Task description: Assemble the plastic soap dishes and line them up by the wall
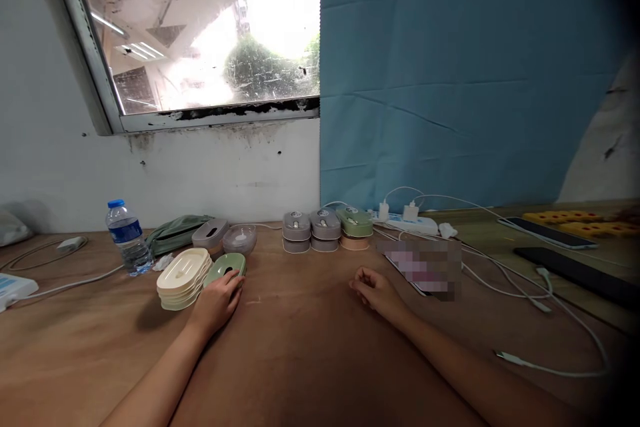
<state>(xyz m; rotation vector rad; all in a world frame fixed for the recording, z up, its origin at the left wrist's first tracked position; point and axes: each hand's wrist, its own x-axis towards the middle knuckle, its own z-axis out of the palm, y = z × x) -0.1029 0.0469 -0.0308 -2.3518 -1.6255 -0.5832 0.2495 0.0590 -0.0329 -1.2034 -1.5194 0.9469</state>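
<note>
At the left, my left hand [219, 301] lies with its fingers curled over the near right edge of a pale green lid [227, 265] that has a dark slot in it. Just left of it stands a stack of cream lids [184, 273]. My right hand [376, 291] rests on the brown table, loosely curled, thumb and forefinger apart, and nothing shows in it. Further back, between the hands, stand two grey stacked containers [297, 230] [325, 230] and a container with a green top [355, 223] over an orange-brown base.
Behind the green lid are a grey slotted lid [210, 232], a clear round bowl [240, 239] and a green pouch [177, 233]. A water bottle [127, 237] stands at left. A power strip [407, 222], white cables [565, 372] and dark phones [575, 273] lie at right.
</note>
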